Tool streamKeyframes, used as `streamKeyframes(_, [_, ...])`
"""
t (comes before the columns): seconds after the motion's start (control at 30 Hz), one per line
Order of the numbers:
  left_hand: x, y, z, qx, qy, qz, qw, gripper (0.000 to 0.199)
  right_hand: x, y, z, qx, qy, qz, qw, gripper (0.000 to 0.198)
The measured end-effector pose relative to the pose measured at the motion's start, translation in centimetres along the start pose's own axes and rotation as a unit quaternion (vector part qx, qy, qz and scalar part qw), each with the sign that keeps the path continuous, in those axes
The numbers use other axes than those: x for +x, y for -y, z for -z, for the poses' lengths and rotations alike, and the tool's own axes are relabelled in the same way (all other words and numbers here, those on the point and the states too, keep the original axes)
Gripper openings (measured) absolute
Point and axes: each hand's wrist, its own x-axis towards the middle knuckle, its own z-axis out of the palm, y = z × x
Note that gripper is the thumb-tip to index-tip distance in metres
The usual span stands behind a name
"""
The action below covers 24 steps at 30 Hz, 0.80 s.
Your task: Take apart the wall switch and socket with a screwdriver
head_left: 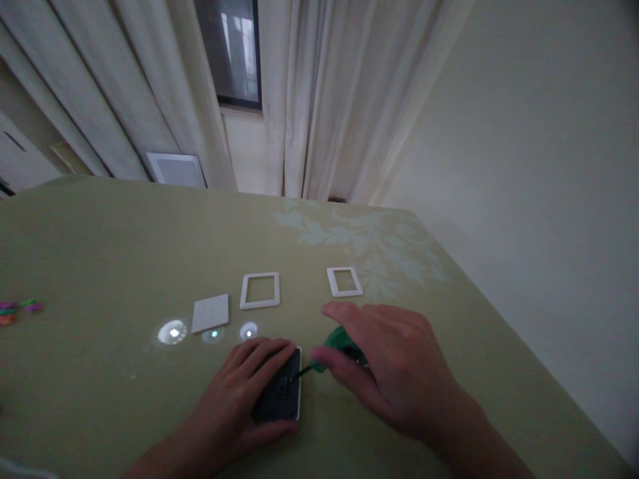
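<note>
Near the front of the table, my left hand [249, 392] grips a black square wall-switch body [277, 396] with a thin white edge, fingers over its far side and thumb along the near side. My right hand [389, 366] is wrapped round the green handle of a screwdriver [341, 340]. Its dark shaft points left and its tip meets the middle of the black face; whether it sits in a screw is too small to tell. Beyond the hands lie a white square frame [244, 293], a smaller white frame [344, 293] and a white switch panel [210, 314].
The green table [124, 253] has a pale leaf pattern at its far right and shiny light reflections left of centre. Small colourful pieces [20, 309] lie at the left edge. Curtains [339, 100] hang behind the table, and a wall [539, 199] runs along its right side.
</note>
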Motion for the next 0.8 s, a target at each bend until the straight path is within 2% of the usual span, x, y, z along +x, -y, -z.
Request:
streamKeyframes(0.13, [0.07, 0.07, 0.01, 0.001, 0.000, -0.005, 1.000, 0.094, 0.05, 0.00, -0.06, 0.034, 0.040, 0.017, 0.998, 0.037])
streamKeyframes(0.27, [0.14, -0.03, 0.12, 0.006, 0.003, -0.002, 1.000, 0.095, 0.18, -0.24, -0.14, -0.058, -0.021, -0.022, 0.998, 0.025])
streamKeyframes(0.33, [0.16, -0.06, 0.10, 0.009, 0.003, 0.001, 1.000, 0.097, 0.24, -0.27, -0.08, -0.034, 0.001, -0.013, 0.999, 0.022])
streamKeyframes(0.43, [0.16, -0.04, 0.03, 0.008, 0.004, -0.006, 1.000, 0.098, 0.29, -0.23, -0.03, 0.040, 0.041, 0.040, 0.998, 0.033])
streamKeyframes(0.53, [0.17, -0.04, 0.05, 0.001, 0.007, -0.006, 1.000, 0.096, 0.32, -0.38, -0.19, -0.012, 0.002, 0.002, 1.000, 0.024])
streamKeyframes(0.6, [0.17, -0.05, 0.08, -0.001, 0.008, -0.003, 1.000, 0.095, 0.34, -0.47, -0.21, -0.024, 0.003, -0.029, 0.999, 0.019])
streamKeyframes(0.63, [0.17, -0.06, 0.08, -0.001, 0.007, -0.003, 1.000, 0.094, 0.33, -0.47, -0.17, -0.004, 0.017, -0.026, 1.000, 0.019])
streamKeyframes(0.73, [0.11, -0.09, 0.04, -0.007, 0.009, -0.003, 1.000, 0.093, 0.30, -0.46, -0.09, 0.072, 0.051, 0.029, 0.996, 0.034])
streamKeyframes(0.8, [0.06, -0.13, 0.00, -0.009, 0.012, 0.000, 1.000, 0.093, 0.32, -0.69, -0.25, 0.032, 0.030, 0.013, 0.999, 0.028])
